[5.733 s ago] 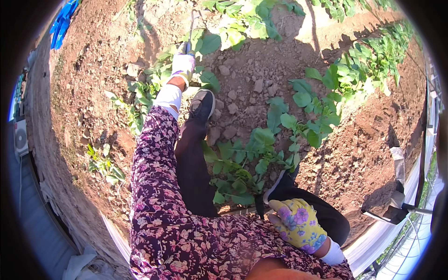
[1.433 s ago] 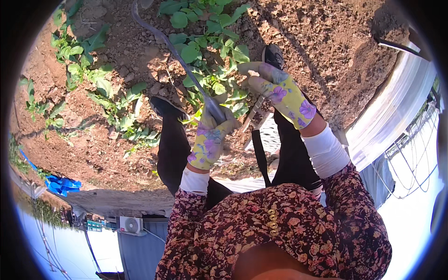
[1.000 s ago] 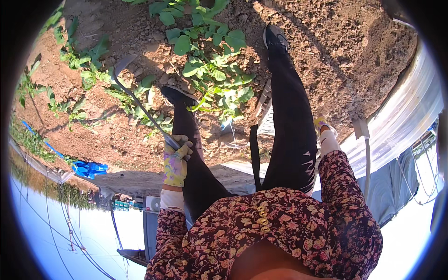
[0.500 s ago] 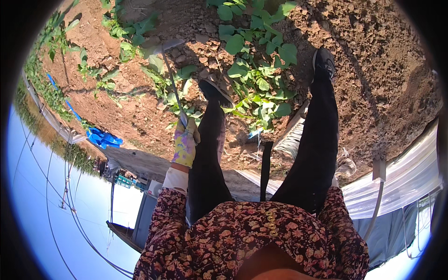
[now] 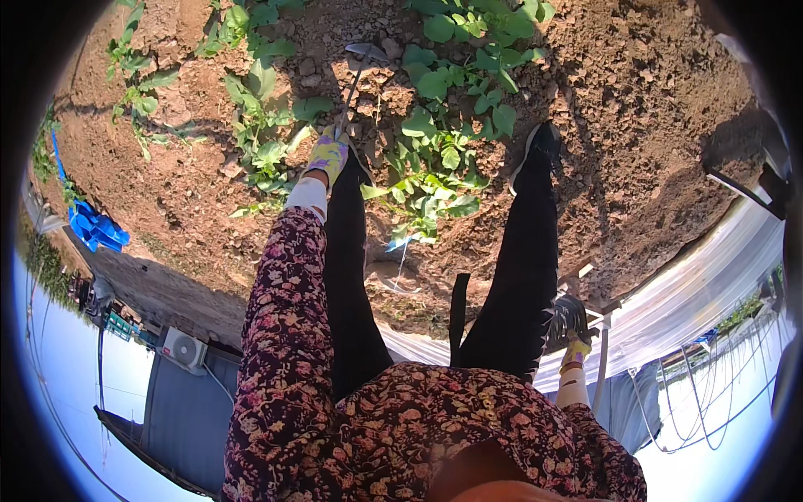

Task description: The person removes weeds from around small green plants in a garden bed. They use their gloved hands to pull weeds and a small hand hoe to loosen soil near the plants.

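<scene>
- Brown, cloddy soil [image 5: 636,125] fills the upper half of the view; the person stands astride a clump of broad-leaved green plants [image 5: 435,159], one black-trousered leg on each side of it.
- Left hand [image 5: 328,155], in a yellow and purple floral glove, is closed round the handle of a long-handled hoe [image 5: 355,79]; the shaft runs from the glove toward 1 o'clock, and its metal blade rests on the crumbled earth just beside the plants at the top of the view.
- Right hand [image 5: 572,322] hangs low at about 4 o'clock, beside the right leg and well apart from the hoe; it wears a dark-palmed glove, and whether it is spread or curled I cannot tell.
- A second row of leafy seedlings [image 5: 251,125] stands at 10 o'clock of the gloved left hand; a blue tarpaulin [image 5: 94,227] lies far off at 9 o'clock; pale plastic sheeting [image 5: 694,289] runs along the lower right.
- To work the blade well, I judge it should stay in the bare strip between the two rows, drawn shallow through the clods; stems stand close on both sides, so short strokes kept clear of the leaves would spare them; a one-handed grip gives little control, so the pull should be light.
</scene>
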A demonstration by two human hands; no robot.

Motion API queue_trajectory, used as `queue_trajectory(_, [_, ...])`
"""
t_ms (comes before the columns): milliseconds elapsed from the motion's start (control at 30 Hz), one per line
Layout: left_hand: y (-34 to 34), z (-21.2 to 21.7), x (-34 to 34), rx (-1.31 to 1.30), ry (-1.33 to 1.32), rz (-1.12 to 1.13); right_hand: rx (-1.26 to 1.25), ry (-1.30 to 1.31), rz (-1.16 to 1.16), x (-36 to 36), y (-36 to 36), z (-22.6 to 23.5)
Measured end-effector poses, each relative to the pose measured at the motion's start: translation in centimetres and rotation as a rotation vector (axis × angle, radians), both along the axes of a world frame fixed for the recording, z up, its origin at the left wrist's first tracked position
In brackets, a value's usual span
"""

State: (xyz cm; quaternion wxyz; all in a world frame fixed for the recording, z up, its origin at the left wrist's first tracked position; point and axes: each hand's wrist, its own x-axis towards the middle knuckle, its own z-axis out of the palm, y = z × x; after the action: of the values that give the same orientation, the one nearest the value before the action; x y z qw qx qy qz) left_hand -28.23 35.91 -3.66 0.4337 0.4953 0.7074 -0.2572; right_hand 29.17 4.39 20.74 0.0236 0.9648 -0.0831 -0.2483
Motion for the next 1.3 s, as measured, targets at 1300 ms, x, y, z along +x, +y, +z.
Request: queue_trajectory(1300, [-18.7, 26.4, -12.8, -0.256, -0.838, 0.792, 1.153, 1.095, -0.810, -58.3, 33.6, -14.2])
